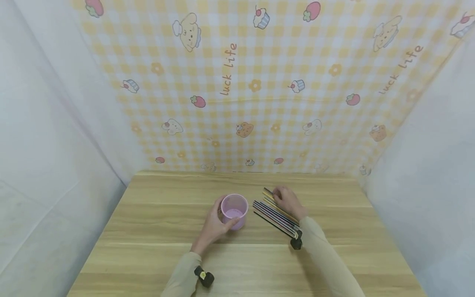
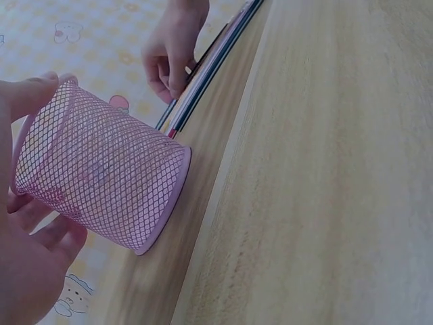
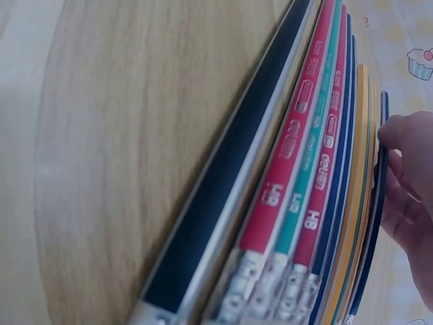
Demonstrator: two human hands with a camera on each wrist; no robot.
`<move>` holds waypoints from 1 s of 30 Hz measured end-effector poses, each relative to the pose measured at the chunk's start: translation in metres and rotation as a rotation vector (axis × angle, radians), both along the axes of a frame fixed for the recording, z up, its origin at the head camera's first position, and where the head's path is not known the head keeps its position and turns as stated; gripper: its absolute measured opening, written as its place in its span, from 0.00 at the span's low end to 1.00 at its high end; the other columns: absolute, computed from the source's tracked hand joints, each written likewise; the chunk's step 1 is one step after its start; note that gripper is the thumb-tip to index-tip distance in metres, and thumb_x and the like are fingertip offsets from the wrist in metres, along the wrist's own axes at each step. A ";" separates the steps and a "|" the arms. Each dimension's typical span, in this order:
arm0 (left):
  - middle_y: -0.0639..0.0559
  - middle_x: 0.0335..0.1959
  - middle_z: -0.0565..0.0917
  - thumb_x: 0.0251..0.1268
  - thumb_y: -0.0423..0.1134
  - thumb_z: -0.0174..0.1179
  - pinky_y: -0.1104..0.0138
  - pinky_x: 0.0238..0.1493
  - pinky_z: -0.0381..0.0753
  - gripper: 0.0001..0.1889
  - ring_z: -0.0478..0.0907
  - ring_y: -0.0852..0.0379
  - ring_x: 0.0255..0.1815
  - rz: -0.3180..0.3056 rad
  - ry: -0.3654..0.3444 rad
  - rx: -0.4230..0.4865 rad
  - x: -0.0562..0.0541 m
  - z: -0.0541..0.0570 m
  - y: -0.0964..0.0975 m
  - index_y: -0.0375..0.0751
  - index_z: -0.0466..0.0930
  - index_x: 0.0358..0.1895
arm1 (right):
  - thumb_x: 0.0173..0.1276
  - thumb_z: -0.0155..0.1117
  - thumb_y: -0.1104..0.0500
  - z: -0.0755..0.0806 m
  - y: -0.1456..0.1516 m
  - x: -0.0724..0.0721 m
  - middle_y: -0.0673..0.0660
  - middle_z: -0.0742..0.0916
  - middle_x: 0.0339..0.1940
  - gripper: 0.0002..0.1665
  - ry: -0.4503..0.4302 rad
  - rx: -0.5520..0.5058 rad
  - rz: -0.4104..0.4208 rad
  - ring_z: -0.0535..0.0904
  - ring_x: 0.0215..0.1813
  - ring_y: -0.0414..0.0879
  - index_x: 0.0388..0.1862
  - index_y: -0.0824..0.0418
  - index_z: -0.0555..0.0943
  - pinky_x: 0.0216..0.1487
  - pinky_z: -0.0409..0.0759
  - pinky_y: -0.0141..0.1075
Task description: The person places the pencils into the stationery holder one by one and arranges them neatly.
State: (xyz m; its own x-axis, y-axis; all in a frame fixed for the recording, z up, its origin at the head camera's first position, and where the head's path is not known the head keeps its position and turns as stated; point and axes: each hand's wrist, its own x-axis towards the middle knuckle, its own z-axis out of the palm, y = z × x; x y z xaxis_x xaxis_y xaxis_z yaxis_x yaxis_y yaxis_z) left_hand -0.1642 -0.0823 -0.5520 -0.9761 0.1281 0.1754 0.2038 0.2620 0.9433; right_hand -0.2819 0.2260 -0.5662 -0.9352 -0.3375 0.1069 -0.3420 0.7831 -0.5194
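My left hand (image 1: 215,225) holds a pink mesh pencil cup (image 2: 101,169) round its side, thumb near the rim. The cup stands upright on the table, its mouth facing up and no pencils inside. To its right, several pencils (image 1: 276,218) lie side by side in a slanted row. At the far side of that row, my right hand (image 3: 413,169) pinches a dark pencil (image 3: 376,223) between thumb and fingers. Yellow pencils (image 3: 350,196) lie closest to it, then dark blue, red and green ones with eraser ends. A black pencil (image 3: 226,196) lies at the near edge.
The wooden table (image 1: 148,231) ends at the back against a checked cloth (image 1: 256,107) with cartoon prints. White cloth walls (image 1: 55,165) rise on both sides. Dark camera straps (image 1: 204,277) sit on both sleeves.
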 end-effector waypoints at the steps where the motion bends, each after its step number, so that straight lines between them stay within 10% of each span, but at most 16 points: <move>1: 0.34 0.71 0.70 0.53 0.42 0.77 0.44 0.74 0.70 0.51 0.71 0.34 0.71 0.000 -0.001 0.003 0.000 0.000 0.000 0.32 0.56 0.77 | 0.72 0.61 0.64 0.000 0.001 0.000 0.57 0.87 0.37 0.08 0.007 -0.009 -0.001 0.81 0.38 0.46 0.45 0.65 0.84 0.40 0.85 0.40; 22: 0.35 0.67 0.74 0.52 0.42 0.78 0.43 0.71 0.74 0.49 0.74 0.35 0.67 0.004 0.006 0.021 0.002 0.004 -0.001 0.35 0.59 0.75 | 0.72 0.60 0.67 0.038 -0.022 0.009 0.59 0.86 0.37 0.09 0.318 -0.158 0.030 0.82 0.36 0.48 0.48 0.68 0.80 0.32 0.85 0.35; 30: 0.34 0.67 0.73 0.52 0.42 0.78 0.44 0.72 0.73 0.48 0.73 0.35 0.68 -0.010 -0.001 0.025 0.002 0.004 -0.002 0.36 0.60 0.75 | 0.71 0.61 0.68 0.056 -0.031 0.012 0.59 0.87 0.38 0.09 0.273 -0.304 0.025 0.82 0.36 0.48 0.48 0.66 0.79 0.34 0.86 0.33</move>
